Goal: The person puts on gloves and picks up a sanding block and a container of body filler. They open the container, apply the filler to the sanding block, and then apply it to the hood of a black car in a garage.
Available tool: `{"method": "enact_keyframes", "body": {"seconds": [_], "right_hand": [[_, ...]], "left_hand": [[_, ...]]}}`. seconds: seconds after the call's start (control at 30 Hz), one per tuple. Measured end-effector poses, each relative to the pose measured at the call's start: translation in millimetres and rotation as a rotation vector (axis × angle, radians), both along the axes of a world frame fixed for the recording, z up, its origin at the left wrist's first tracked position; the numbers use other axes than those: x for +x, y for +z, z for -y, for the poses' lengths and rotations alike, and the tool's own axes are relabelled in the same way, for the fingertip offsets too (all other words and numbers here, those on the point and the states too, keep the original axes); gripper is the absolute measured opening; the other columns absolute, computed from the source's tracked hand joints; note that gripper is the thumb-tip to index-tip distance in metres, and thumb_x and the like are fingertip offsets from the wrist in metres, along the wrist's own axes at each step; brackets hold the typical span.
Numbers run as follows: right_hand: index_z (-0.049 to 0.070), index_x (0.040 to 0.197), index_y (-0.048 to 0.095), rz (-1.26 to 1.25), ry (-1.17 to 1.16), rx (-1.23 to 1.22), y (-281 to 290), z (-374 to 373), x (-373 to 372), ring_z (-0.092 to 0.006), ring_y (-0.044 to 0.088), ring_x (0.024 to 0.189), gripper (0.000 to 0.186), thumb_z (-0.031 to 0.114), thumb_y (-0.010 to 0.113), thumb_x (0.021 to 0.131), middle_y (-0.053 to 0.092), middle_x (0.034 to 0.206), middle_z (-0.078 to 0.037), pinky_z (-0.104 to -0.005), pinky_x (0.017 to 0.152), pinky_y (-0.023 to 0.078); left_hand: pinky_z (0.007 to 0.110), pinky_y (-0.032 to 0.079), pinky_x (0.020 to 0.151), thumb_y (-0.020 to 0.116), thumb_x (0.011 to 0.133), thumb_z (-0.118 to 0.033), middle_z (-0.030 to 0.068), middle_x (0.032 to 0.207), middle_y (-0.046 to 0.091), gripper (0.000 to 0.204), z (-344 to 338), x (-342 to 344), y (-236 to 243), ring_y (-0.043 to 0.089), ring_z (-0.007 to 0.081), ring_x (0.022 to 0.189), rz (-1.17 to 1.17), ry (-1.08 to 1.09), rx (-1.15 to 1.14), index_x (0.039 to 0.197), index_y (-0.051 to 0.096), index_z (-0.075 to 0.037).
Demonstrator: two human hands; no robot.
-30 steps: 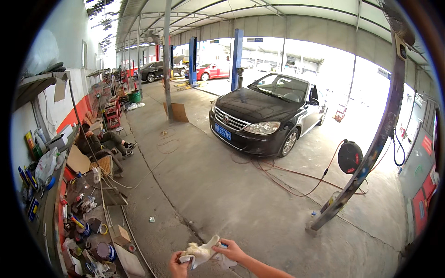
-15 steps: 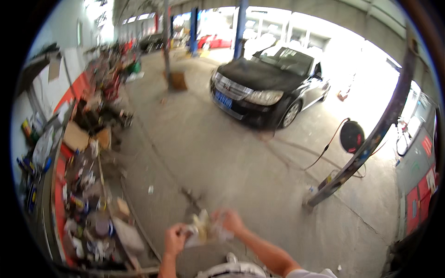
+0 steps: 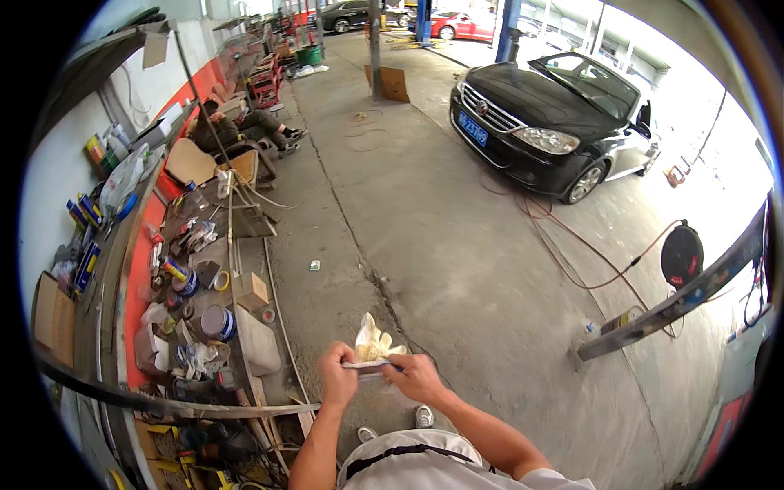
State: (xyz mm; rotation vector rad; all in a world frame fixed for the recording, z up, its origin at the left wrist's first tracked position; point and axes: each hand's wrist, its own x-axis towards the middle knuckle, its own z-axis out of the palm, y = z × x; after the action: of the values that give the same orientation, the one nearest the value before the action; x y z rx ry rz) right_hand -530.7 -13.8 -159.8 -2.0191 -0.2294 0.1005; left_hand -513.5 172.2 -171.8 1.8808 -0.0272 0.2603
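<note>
A cream-white work glove (image 3: 373,337) is held in front of me at the bottom middle, its fingers pointing up and away. Its cuff stretches flat between my two hands. My left hand (image 3: 336,372) is closed on the left end of the cuff. At the right end my right hand (image 3: 416,379) pinches the cuff, thumb laid along it. A dark strip shows by the right thumb; I cannot make out what it is. Both hands are bare, and below them are my shoes on the concrete.
On the left runs a cluttered workbench (image 3: 269,339) with paint cans (image 3: 218,322), tape and boxes. A person (image 3: 237,135) sits beyond it. A black car (image 3: 539,122) stands ahead, a red hose (image 3: 563,269) lies on the floor, and a metal post (image 3: 653,314) rises at right.
The view has turned left and sharpened, so the car sits farther right. My hands have come closer together, and the glove's cuff is now drawn out between them.
</note>
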Motion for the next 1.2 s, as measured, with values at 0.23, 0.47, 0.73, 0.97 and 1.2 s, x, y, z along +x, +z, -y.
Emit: {"method": "enact_keyframes", "body": {"seconds": [0.23, 0.47, 0.73, 0.97, 1.2], "right_hand": [[0.006, 0.079, 0.069, 0.047, 0.017, -0.443, -20.4, -10.6, 7.4, -0.0424, 0.066, 0.068, 0.039, 0.039, 0.054, 0.094, 0.067, 0.071, -0.020, -0.0518, 0.063, 0.052], [0.007, 0.072, 0.069, 0.199, 0.105, -0.418, -29.6, -41.7, 9.9, -0.0377, 0.066, 0.062, 0.033, 0.033, 0.060, 0.091, 0.066, 0.065, -0.017, -0.0482, 0.059, 0.052], [0.005, 0.072, 0.065, 0.290, 0.447, -0.508, -45.7, -67.8, -14.2, -0.0352, 0.067, 0.062, 0.034, 0.029, 0.056, 0.094, 0.069, 0.072, -0.015, -0.0478, 0.057, 0.054], [0.006, 0.071, 0.064, 0.435, 0.664, -0.392, -25.8, -74.9, -8.2, -0.0347, 0.067, 0.062, 0.033, 0.029, 0.056, 0.093, 0.068, 0.071, -0.014, -0.0480, 0.056, 0.053], [0.008, 0.071, 0.067, 0.500, 0.700, -0.428, -21.4, -80.8, 6.6, -0.0338, 0.067, 0.063, 0.029, 0.030, 0.060, 0.089, 0.069, 0.073, -0.012, -0.0468, 0.056, 0.053]], "left_hand": [[0.044, 0.049, 0.067, 0.069, 0.081, -0.006, 0.0117, 0.074, 0.058, 0.011, 8.8, -21.1, 11.1, 0.062, 0.0356, 0.077, 0.131, 0.095, 0.565, 0.084, 0.059, -0.008], [0.047, 0.052, 0.068, 0.070, 0.083, -0.008, 0.0190, 0.090, 0.070, 0.015, -9.6, -44.5, -59.1, 0.066, 0.0397, 0.078, -0.074, -0.073, 0.537, 0.097, 0.067, -0.003], [0.041, 0.059, 0.078, 0.061, 0.096, -0.016, 0.0185, 0.123, 0.068, 0.030, -23.3, 8.5, -29.4, 0.071, 0.0296, 0.096, -0.532, -0.012, -1.255, 0.122, 0.063, 0.000], [0.039, 0.056, 0.092, 0.056, 0.098, -0.017, 0.0170, 0.116, 0.070, 0.033, -42.3, 18.6, -82.9, 0.068, 0.0301, 0.106, -0.308, 0.058, -1.085, 0.125, 0.061, 0.001], [0.031, 0.054, 0.077, 0.044, 0.088, -0.080, 0.0041, 0.106, 0.069, 0.089, -69.5, 25.0, -54.0, 0.062, 0.0185, 0.077, -0.714, 0.154, -1.135, 0.132, 0.062, -0.004]]}}
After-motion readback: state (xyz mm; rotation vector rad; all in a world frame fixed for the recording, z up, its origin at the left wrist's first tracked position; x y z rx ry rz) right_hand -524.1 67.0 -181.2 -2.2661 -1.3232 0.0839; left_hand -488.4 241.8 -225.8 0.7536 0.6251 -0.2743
